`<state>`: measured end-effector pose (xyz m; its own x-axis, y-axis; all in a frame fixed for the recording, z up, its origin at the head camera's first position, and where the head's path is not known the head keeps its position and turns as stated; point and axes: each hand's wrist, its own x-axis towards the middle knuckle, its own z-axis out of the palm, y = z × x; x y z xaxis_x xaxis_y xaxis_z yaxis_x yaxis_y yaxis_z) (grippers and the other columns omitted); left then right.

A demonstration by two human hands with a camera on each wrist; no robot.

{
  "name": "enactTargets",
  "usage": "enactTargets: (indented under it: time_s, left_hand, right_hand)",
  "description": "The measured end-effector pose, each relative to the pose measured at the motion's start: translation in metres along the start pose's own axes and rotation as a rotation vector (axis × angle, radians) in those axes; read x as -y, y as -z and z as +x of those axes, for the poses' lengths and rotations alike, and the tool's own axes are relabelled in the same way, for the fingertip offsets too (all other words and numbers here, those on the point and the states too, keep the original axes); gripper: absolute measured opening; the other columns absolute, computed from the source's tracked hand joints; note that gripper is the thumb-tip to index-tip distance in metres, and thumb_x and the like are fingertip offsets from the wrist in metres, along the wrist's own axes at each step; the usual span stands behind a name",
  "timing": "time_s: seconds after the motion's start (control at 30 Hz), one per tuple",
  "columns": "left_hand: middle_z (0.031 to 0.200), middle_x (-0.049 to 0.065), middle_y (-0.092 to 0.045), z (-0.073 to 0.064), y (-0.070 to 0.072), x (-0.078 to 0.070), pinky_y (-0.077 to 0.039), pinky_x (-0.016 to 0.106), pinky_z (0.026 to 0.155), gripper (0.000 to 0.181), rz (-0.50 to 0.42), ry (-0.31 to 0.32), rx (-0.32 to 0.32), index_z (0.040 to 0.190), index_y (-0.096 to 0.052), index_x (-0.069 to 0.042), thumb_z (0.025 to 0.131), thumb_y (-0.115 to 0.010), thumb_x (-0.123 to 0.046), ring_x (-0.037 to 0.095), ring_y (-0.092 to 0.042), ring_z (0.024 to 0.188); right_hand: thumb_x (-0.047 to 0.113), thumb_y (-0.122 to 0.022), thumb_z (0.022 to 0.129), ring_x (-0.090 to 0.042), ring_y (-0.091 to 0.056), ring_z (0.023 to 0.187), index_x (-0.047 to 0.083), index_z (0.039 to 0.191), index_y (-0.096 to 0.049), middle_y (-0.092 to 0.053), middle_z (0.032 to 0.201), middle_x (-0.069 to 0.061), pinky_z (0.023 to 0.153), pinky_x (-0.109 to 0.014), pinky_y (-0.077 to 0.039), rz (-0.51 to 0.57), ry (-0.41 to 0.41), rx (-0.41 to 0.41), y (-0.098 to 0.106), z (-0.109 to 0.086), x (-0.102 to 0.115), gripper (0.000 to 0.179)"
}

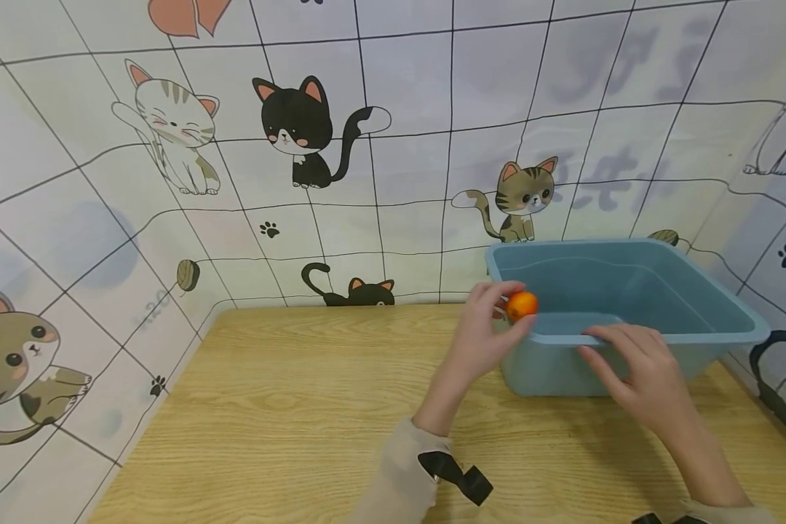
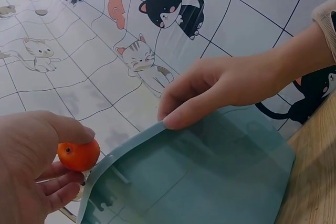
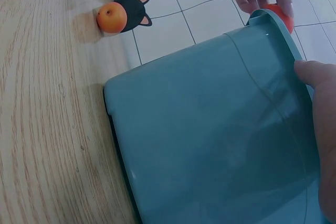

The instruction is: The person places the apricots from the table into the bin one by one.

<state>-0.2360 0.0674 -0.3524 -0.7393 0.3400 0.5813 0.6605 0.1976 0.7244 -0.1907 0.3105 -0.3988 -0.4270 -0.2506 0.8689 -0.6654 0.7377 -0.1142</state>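
My left hand (image 1: 485,331) holds a small round orange fruit (image 1: 522,306) between thumb and fingers, at the left rim of a blue-grey plastic tub (image 1: 563,367). A dark stem spot shows on this fruit (image 2: 79,155) in the left wrist view. My right hand (image 1: 648,375) pinches the tub's near rim, fingers over the top and thumb on the outer side. A second orange fruit (image 3: 112,17) sits on the table by the wall in the right wrist view. In the head view it is largely hidden behind my left hand.
The tub stands on the right part of a wooden table (image 1: 288,407). Cloth or sheeting printed with cats and grid lines (image 1: 413,175) hangs behind and at both sides. A black strap (image 1: 455,477) is round the left sleeve.
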Motion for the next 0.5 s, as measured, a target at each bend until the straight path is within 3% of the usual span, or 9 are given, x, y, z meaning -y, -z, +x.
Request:
enactTargets:
  time_s: [0.27, 0.5]
  left_hand:
    - [0.112, 0.008, -0.057, 0.0025, -0.0082, 0.0, -0.049, 0.014, 0.082, 0.038, 0.012, -0.003, -0.008, 0.125, -0.064, -0.004, 0.09, -0.076, -0.01, 0.011, -0.055, 0.095]
    - [0.119, 0.009, -0.058, 0.003, -0.0106, -0.0014, -0.048, 0.016, 0.089, 0.041, 0.018, -0.011, 0.002, 0.129, -0.062, -0.004, 0.091, -0.076, -0.012, 0.02, -0.059, 0.102]
  right_hand:
    - [0.057, -0.051, 0.101, -0.038, -0.059, 0.09, -0.001, 0.102, -0.073, -0.07, 0.093, -0.015, 0.103, -0.026, -0.033, 0.001, -0.006, 0.01, 0.0, -0.0005, 0.0003, 0.061]
    - [0.056, -0.052, 0.101, -0.038, -0.059, 0.089, -0.001, 0.101, -0.073, -0.07, 0.093, -0.015, 0.102, -0.027, -0.033, -0.002, 0.004, -0.006, -0.0013, -0.0005, -0.0011, 0.061]
